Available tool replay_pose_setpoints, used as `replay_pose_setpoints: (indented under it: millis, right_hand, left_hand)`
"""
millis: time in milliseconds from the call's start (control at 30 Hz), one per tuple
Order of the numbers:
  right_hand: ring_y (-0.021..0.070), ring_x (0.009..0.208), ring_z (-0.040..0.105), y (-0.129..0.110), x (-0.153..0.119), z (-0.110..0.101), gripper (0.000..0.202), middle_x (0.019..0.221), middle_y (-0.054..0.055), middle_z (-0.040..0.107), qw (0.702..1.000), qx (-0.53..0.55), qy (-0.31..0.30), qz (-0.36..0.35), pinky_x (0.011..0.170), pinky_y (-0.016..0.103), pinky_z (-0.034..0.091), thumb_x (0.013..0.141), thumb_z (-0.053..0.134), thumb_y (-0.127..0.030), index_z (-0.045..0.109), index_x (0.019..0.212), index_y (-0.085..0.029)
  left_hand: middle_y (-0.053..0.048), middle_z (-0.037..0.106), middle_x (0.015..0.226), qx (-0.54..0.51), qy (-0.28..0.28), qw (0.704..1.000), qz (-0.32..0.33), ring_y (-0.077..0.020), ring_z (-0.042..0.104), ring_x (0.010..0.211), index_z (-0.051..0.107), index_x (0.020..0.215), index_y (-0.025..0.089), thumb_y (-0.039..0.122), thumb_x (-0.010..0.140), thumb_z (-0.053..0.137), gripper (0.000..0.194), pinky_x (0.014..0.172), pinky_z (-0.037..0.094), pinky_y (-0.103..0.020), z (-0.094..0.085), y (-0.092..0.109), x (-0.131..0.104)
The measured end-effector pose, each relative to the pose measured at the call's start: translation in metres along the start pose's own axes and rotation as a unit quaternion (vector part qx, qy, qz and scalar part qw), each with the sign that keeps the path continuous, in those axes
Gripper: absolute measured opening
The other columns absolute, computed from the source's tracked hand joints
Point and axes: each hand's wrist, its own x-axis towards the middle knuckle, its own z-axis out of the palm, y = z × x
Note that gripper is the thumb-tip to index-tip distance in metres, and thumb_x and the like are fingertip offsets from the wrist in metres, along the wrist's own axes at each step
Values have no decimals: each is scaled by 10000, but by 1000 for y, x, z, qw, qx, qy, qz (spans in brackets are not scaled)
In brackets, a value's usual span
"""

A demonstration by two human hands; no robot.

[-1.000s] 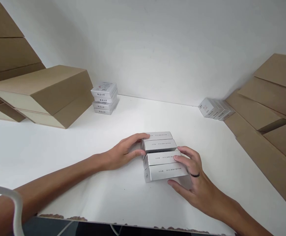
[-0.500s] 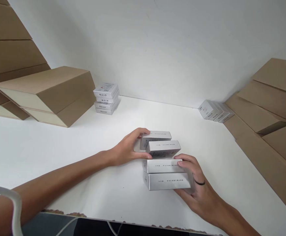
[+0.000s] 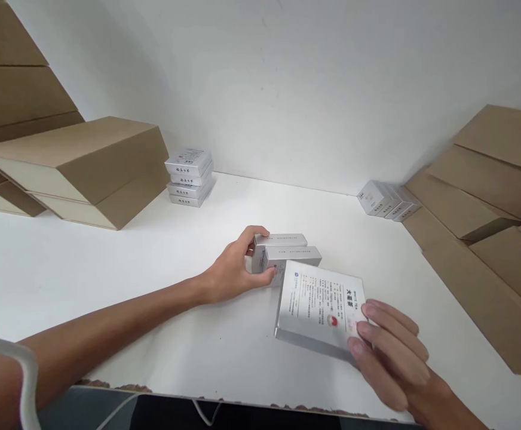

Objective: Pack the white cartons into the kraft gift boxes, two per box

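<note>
Two small silver-white boxes stand on edge near the middle of the table, a rear box (image 3: 282, 239) and a front box (image 3: 294, 253). My left hand (image 3: 238, 263) grips their left ends between thumb and fingers. My right hand (image 3: 392, 349) holds a silver-white box (image 3: 318, 304) by its right end, tilted so its printed face with a red mark shows. That box overlaps the front standing box in view; whether they touch I cannot tell. Whether a second box lies under the tilted one is hidden.
Several similar boxes form a stack (image 3: 189, 177) at the back left; more lean in a row (image 3: 388, 200) at the back right. Large brown cartons (image 3: 112, 167) flank the left side, and others (image 3: 475, 269) the right. A pale cable (image 3: 25, 364) crosses the lower left corner.
My right hand has moved right and turned, tipping its printed box face into view. The two upright boxes at the front no longer stand there. My left hand has pressed its two boxes closer together.
</note>
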Motion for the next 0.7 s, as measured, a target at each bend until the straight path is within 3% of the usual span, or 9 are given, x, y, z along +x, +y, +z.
replay_pose_setpoints:
  millis: [167, 233, 300, 367, 433, 533, 633, 700]
  right_hand:
    - [180, 987, 586, 29, -15, 37, 515, 1042, -14, 497, 998, -36, 50, -22, 715, 379, 580, 593, 623, 82, 420, 883, -292]
    - [194, 1001, 579, 36, -18, 50, 544, 1054, -13, 495, 997, -47, 56, -22, 712, 391, 564, 598, 651, 64, 432, 925, -312]
    - [198, 999, 571, 39, -17, 60, 566, 1052, -11, 489, 997, -50, 52, -21, 718, 393, 562, 629, 682, 36, 446, 982, -339]
    - [191, 996, 568, 40, -14, 66, 546, 1044, -12, 488, 998, -44, 39, -12, 745, 394, 564, 690, 699, 1, 457, 1022, -359]
    - [183, 1005, 568, 38, -9, 70, 507, 1048, -16, 498, 999, -29, 22, 9, 793, 397, 564, 748, 707, -25, 467, 1032, -370]
    - [167, 1004, 578, 35, -6, 72, 528, 1062, -30, 512, 997, 19, -6, 68, 847, 392, 563, 778, 703, -16, 462, 1057, -394]
    - [171, 1013, 597, 35, -7, 69, 485, 1076, -31, 524, 980, 95, -56, 168, 898, 426, 567, 815, 688, -49, 449, 1058, -393]
    - [202, 1102, 591, 37, -6, 62, 418, 1194, 1, 522, 949, 147, -91, 265, 947, 485, 559, 840, 689, -131, 432, 1071, -365]
  left_hand:
    - [-10, 609, 940, -100, -11, 985, -137, -220, 630, 896, 429, 1247, 271, 423, 922, 605, 400, 785, 515, -391, 2, 9, 9]
    - [-20, 622, 933, -154, -25, 974, -162, -236, 640, 901, 483, 1201, 253, 517, 957, 503, 360, 815, 520, -414, 1, 10, 12]
    - [-54, 655, 1010, -203, -52, 964, -162, -266, 651, 965, 504, 1162, 236, 620, 965, 436, 437, 872, 525, -452, 0, 11, 14]
    - [-88, 667, 1125, -221, -75, 958, -164, -301, 638, 1089, 454, 1225, 238, 669, 913, 535, 538, 956, 508, -497, 1, 11, 15]
    - [-113, 655, 1228, -227, -79, 954, -182, -327, 603, 1210, 323, 1338, 259, 592, 786, 769, 784, 1022, 481, -539, 3, 14, 14]
    - [-149, 639, 1282, -247, -51, 947, -198, -345, 606, 1242, 191, 1386, 260, 448, 644, 934, 1067, 1052, 471, -595, 9, 19, 14]
    - [-142, 665, 1218, -240, -34, 954, -178, -338, 657, 1154, 222, 1353, 259, 463, 667, 922, 1001, 1033, 478, -637, 13, 22, 14]
    - [-129, 681, 1192, -230, -29, 959, -164, -335, 664, 1140, 261, 1320, 264, 474, 674, 915, 942, 1024, 488, -635, 12, 23, 14]
